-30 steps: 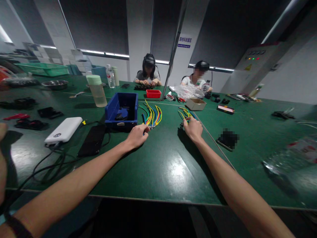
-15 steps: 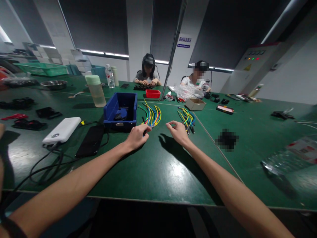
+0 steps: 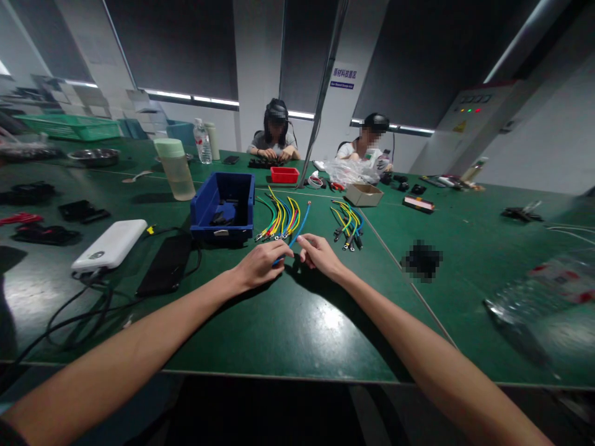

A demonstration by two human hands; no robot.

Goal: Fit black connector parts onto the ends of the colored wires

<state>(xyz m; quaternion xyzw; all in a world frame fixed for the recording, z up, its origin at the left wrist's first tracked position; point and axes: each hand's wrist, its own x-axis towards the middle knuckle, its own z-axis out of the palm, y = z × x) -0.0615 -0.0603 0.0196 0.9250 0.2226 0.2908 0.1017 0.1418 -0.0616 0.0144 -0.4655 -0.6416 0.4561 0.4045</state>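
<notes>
My left hand (image 3: 264, 265) is closed on the lower end of a blue wire (image 3: 304, 218), which slants up and to the right with a small lug at its far tip. My right hand (image 3: 321, 255) is beside the wire, its fingers loosely curled and a little apart. Its index fingertip is at the wire; whether it touches is too small to tell. Behind my left hand lies a fanned bundle of yellow, green, blue and red wires (image 3: 281, 217) with ring lugs. A second bundle of wires (image 3: 348, 222) rests beyond my right hand.
A blue bin (image 3: 222, 232) with dark parts stands left of the wires. Nearer left are a white power bank (image 3: 111, 244), a black phone (image 3: 165, 263) and cables. A cardboard box (image 3: 364, 196) and red tray (image 3: 284, 175) sit farther back. Two people sit opposite.
My left hand now has a blue wire, drawn from the left bundle toward me. My right hand has moved left and nearer, close to that wire. The view has shifted slightly.
</notes>
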